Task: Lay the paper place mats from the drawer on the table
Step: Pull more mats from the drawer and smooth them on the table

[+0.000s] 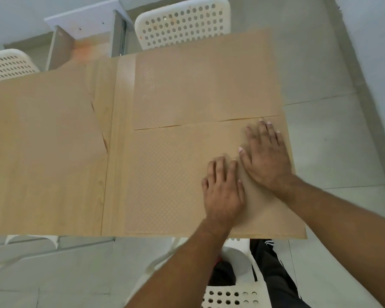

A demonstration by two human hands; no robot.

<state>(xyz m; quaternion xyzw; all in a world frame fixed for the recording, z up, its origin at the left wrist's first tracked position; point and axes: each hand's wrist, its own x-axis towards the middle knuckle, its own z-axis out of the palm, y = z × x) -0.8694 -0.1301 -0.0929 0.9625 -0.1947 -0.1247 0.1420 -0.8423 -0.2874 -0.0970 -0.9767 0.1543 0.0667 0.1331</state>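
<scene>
Tan paper place mats lie flat on the light wooden table point(116, 152). The near right mat point(169, 181) has both my hands pressed on it. My left hand point(223, 192) rests palm down with fingers spread near the mat's middle right. My right hand point(265, 154) lies flat beside it, fingertips close to the mat's far edge. A second mat point(205, 85) lies behind it at the far right of the table. Another mat point(40, 138) covers the left side. The open drawer point(85, 41) stands behind the table.
White perforated chairs stand at the far side point(182, 21), far left point(7, 63) and under me point(229, 296). A white cabinet top point(85, 16) sits over the drawer. Grey tiled floor point(333, 141) lies to the right of the table.
</scene>
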